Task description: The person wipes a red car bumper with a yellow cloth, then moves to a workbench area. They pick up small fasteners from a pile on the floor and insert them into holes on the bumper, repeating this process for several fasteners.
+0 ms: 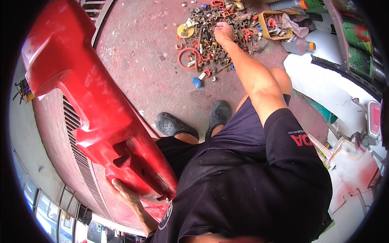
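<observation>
A large glossy red painted panel [100, 112], likely a vehicle bumper, runs from the upper left down to my lap. My left hand [123, 188] grips its lower edge, thumb on the red surface and fingers partly hidden. Out in front, my right hand [224, 32] reaches into a spread pile of small bolts, nuts and clips [209, 45] on the floor. Its fingers are curled, and whether anything is between them cannot be seen. Near the pile's left side lie a yellow disc [185, 30] and a red ring [189, 58]. A blue elbow pipe fitting [197, 82] sits closer to my feet.
A yellow container [262, 25] holding parts lies right of the pile, beside plastic bottles with orange caps [296, 45]. White panels [316, 76] stand at the right. Floor grates [80, 142] run along the left, beneath the red panel. My black clogs [176, 124] rest on the floor.
</observation>
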The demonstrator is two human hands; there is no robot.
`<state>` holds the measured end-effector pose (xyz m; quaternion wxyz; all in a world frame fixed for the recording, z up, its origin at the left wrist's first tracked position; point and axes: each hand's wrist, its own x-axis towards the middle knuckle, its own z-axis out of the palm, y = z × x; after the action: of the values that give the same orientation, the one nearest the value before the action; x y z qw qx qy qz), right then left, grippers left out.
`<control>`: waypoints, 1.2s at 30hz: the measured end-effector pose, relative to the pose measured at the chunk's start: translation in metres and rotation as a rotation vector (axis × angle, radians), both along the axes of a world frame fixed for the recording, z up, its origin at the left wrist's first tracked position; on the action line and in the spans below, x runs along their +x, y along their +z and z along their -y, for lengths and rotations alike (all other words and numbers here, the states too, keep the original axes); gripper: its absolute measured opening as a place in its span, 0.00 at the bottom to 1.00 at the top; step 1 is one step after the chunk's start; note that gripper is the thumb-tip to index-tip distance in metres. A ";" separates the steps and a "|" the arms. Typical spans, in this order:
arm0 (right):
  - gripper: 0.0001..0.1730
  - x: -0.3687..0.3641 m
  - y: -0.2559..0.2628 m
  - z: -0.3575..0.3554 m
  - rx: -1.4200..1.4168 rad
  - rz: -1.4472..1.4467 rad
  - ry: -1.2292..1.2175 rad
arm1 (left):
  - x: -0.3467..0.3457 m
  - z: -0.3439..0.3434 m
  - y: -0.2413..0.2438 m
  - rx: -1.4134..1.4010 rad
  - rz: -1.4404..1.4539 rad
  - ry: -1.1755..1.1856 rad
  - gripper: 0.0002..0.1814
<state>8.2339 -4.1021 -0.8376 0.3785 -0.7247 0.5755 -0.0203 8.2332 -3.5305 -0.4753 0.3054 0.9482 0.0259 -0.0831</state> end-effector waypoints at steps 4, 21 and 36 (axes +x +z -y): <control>0.22 0.005 0.010 -0.001 0.003 -0.010 0.039 | -0.006 0.000 0.000 0.015 0.004 0.027 0.41; 0.26 -0.017 0.035 -0.029 -0.414 -0.131 0.499 | -0.015 0.000 0.002 -0.025 0.027 0.006 0.40; 0.36 -0.039 0.026 -0.089 -0.524 0.009 0.611 | -0.007 0.018 0.006 -0.013 0.052 -0.058 0.40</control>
<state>8.1945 -4.0127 -0.8119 0.1723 -0.9342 0.3073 -0.0561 8.2259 -3.5484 -0.4691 0.3094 0.9485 -0.0103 -0.0676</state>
